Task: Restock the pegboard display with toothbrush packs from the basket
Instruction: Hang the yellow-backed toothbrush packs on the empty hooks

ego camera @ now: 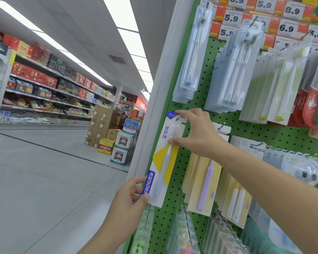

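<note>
A toothbrush pack (163,158) is held against the left edge of the green pegboard (178,176). The right hand (195,132) pinches its top near a hook; the left hand (130,197) pinches its bottom corner.

Left hand: bare left hand (130,196), no glove, no ring in view, short plain nails.
Left forearm: bare long left forearm (106,233), no sleeve, no watch or band at the wrist.
Right hand: bare right hand (196,134), no glove, no ring in view, short unpainted nails.
Right forearm: bare long right forearm (264,182), uncovered to the frame edge, no sleeve or wristband showing.
</note>
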